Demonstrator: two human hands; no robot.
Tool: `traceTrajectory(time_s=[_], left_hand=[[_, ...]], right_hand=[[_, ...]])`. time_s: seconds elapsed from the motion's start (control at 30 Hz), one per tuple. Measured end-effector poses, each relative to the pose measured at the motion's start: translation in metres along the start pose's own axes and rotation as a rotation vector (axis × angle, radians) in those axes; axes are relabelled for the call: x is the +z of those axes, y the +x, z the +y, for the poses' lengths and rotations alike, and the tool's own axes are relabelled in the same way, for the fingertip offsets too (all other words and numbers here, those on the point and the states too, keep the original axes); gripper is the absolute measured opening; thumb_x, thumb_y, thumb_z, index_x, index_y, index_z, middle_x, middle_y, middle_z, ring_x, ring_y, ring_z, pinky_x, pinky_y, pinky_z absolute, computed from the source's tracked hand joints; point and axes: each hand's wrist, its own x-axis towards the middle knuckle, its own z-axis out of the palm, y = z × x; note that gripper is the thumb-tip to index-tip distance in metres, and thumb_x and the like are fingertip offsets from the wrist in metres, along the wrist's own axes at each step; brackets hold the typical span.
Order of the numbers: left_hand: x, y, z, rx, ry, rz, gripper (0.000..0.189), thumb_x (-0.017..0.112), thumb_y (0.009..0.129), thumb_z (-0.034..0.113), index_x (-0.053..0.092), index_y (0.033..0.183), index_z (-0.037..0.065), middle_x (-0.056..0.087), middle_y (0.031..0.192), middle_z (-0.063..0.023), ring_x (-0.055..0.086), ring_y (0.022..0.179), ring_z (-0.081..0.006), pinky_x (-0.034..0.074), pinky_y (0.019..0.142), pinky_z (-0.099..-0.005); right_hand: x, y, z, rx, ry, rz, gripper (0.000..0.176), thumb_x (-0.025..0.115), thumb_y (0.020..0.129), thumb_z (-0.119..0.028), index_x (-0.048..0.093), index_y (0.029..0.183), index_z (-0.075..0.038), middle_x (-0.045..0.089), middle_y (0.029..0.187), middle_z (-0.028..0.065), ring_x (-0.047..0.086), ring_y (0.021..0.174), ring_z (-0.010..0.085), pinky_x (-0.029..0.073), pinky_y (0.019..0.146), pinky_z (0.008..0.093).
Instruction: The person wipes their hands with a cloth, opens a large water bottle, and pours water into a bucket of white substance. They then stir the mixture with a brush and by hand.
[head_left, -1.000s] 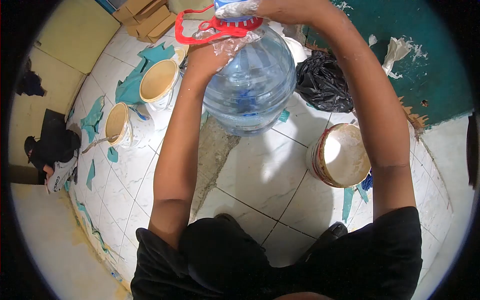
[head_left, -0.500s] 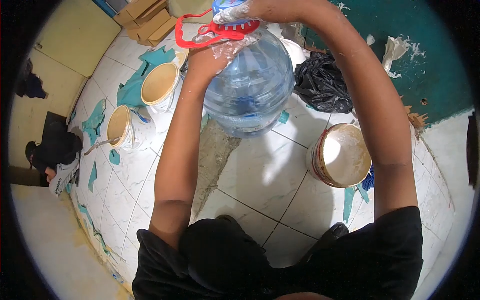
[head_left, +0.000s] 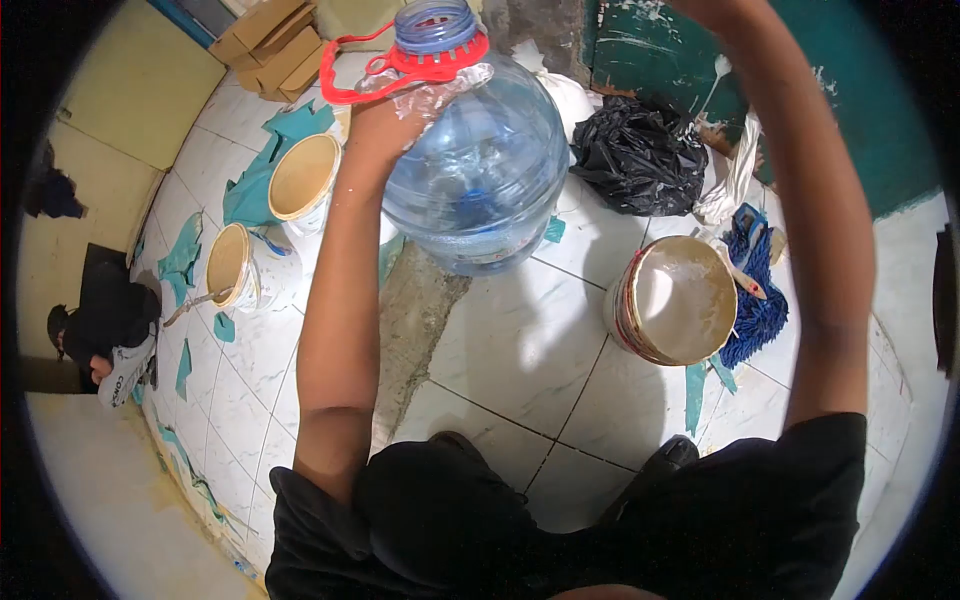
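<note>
A big clear-blue water jug stands upright on the tiles with some water low inside. Its ribbed neck shows an uncovered mouth, ringed by a red carrying handle. My left hand, smeared with white, grips the jug just below that ring; its fingers are partly hidden. Raised toward the top right, my right arm runs out of the picture, so the right hand is cut off.
A bucket of white liquid stands right of centre, a brush on its rim, beside a blue shaggy cloth. Behind are a black plastic bag and cardboard. Two tubs stand left; a person crouches farther left.
My right hand has left the jug's neck, going up and right out of view, and the blue printed cap is gone from the mouth. My left hand stays on the jug.
</note>
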Motion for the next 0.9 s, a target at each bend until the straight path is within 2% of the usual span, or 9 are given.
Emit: traceTrajectory(time_s=[0.1, 0.2, 0.27, 0.33, 0.4, 0.5, 0.63, 0.77, 0.9], left_hand=[[-0.002, -0.006, -0.006, -0.098, 0.090, -0.028, 0.032, 0.059, 0.081, 0.029, 0.063, 0.101, 0.005, 0.063, 0.101, -0.0073, 0.058, 0.092, -0.0203, 0.044, 0.083, -0.0322], [-0.008, -0.010, -0.031, -0.248, 0.002, -0.043, 0.031, 0.060, 0.081, 0.030, 0.065, 0.097, 0.004, 0.065, 0.092, -0.0050, 0.060, 0.086, -0.0178, 0.045, 0.078, -0.0330], [-0.017, 0.002, -0.064, -0.341, -0.042, -0.214, 0.036, 0.046, 0.088, 0.021, 0.058, 0.114, 0.000, 0.058, 0.114, -0.0083, 0.052, 0.106, -0.0174, 0.037, 0.094, -0.0300], [-0.021, 0.004, -0.061, -0.029, -0.081, -0.245, 0.037, 0.047, 0.088, 0.022, 0.058, 0.114, -0.001, 0.056, 0.117, -0.0099, 0.050, 0.110, -0.0187, 0.034, 0.097, -0.0302], [-0.012, 0.005, -0.032, -0.128, -0.048, -0.176, 0.044, 0.044, 0.089, 0.029, 0.053, 0.119, -0.002, 0.053, 0.121, -0.0113, 0.048, 0.114, -0.0200, 0.031, 0.100, -0.0307], [-0.015, 0.008, -0.024, -0.137, -0.121, -0.134, 0.039, 0.049, 0.087, 0.027, 0.057, 0.112, -0.002, 0.057, 0.113, -0.0101, 0.051, 0.107, -0.0200, 0.035, 0.095, -0.0315], [-0.011, 0.005, -0.032, -0.177, -0.205, -0.073, 0.034, 0.054, 0.084, 0.025, 0.061, 0.104, -0.001, 0.060, 0.105, -0.0088, 0.055, 0.099, -0.0200, 0.039, 0.089, -0.0322], [-0.013, 0.005, -0.048, -0.208, -0.208, -0.058, 0.034, 0.054, 0.084, 0.026, 0.060, 0.104, -0.001, 0.060, 0.105, -0.0086, 0.055, 0.098, -0.0199, 0.040, 0.088, -0.0322], [-0.019, 0.004, -0.063, -0.234, -0.208, -0.039, 0.034, 0.054, 0.084, 0.026, 0.059, 0.104, -0.001, 0.059, 0.105, -0.0083, 0.055, 0.097, -0.0197, 0.040, 0.086, -0.0321]], right_hand=[[-0.042, -0.050, 0.013, 0.048, -0.099, -0.169, 0.052, 0.053, 0.084, -0.047, 0.059, 0.111, -0.003, 0.061, 0.101, 0.0088, 0.056, 0.091, 0.0168, 0.047, 0.077, 0.0306], [-0.064, -0.129, 0.034, 0.574, 0.029, -0.031, 0.042, 0.060, 0.084, -0.034, 0.058, 0.111, -0.003, 0.062, 0.100, 0.0088, 0.056, 0.093, 0.0190, 0.046, 0.080, 0.0314], [-0.072, -0.203, 0.057, 0.689, 0.001, 0.079, 0.043, 0.065, 0.079, -0.028, 0.055, 0.113, -0.003, 0.060, 0.103, 0.0086, 0.056, 0.093, 0.0190, 0.045, 0.081, 0.0329], [-0.095, -0.278, 0.087, 0.701, -0.062, -0.015, 0.049, 0.063, 0.080, -0.029, 0.050, 0.119, -0.003, 0.055, 0.112, 0.0051, 0.053, 0.097, 0.0165, 0.042, 0.083, 0.0307], [-0.099, -0.340, 0.085, 0.816, -0.033, 0.044, 0.046, 0.062, 0.079, -0.029, 0.053, 0.116, -0.003, 0.057, 0.106, 0.0065, 0.054, 0.094, 0.0160, 0.043, 0.083, 0.0292], [-0.081, -0.393, 0.060, 1.104, -0.009, 0.044, 0.041, 0.065, 0.075, -0.025, 0.057, 0.109, -0.003, 0.060, 0.098, 0.0059, 0.057, 0.086, 0.0145, 0.046, 0.080, 0.0297], [-0.040, -0.473, 0.073, 1.233, 0.095, -0.209, 0.039, 0.068, 0.069, -0.024, 0.060, 0.101, -0.004, 0.064, 0.088, 0.0082, 0.060, 0.080, 0.0180, 0.048, 0.075, 0.0318], [0.020, -0.502, 0.073, 1.335, -0.368, -0.426, 0.043, 0.072, 0.065, -0.031, 0.061, 0.098, -0.005, 0.062, 0.093, 0.0196, 0.060, 0.086, 0.0344, 0.048, 0.077, 0.0385], [0.042, -0.499, 0.078, 1.415, -0.555, -0.556, 0.053, 0.074, 0.065, -0.035, 0.058, 0.104, -0.002, 0.062, 0.092, 0.0193, 0.060, 0.089, 0.0344, 0.048, 0.078, 0.0397]])
